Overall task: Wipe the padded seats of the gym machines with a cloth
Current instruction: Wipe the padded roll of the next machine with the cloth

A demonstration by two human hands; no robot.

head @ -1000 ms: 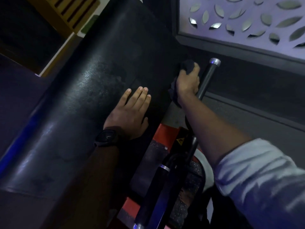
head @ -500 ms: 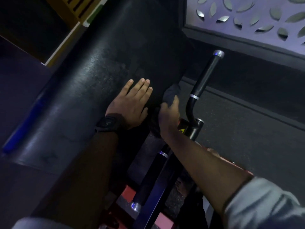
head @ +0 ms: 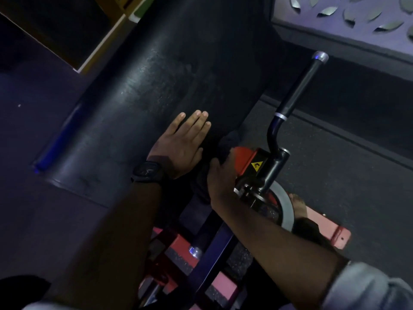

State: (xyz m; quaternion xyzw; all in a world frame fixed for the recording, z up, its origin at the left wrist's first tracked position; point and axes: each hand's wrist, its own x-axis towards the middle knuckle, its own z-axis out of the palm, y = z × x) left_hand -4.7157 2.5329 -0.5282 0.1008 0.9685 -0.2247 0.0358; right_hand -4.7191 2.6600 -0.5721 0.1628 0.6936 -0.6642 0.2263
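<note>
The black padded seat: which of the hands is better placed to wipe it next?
Probably the right hand: it grips the dark cloth at the edge of the padded seat. The left hand lies flat on it, holding nothing.

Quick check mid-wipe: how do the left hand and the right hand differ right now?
The left hand lies flat, fingers straight, on the black pad; the right hand is curled round the dark cloth. The left hand rests on the pad's top face; the right hand is at its right edge, beside the red bracket. The left wrist wears a black watch; the right wrist is bare. Both hands are bare and close together.
</note>
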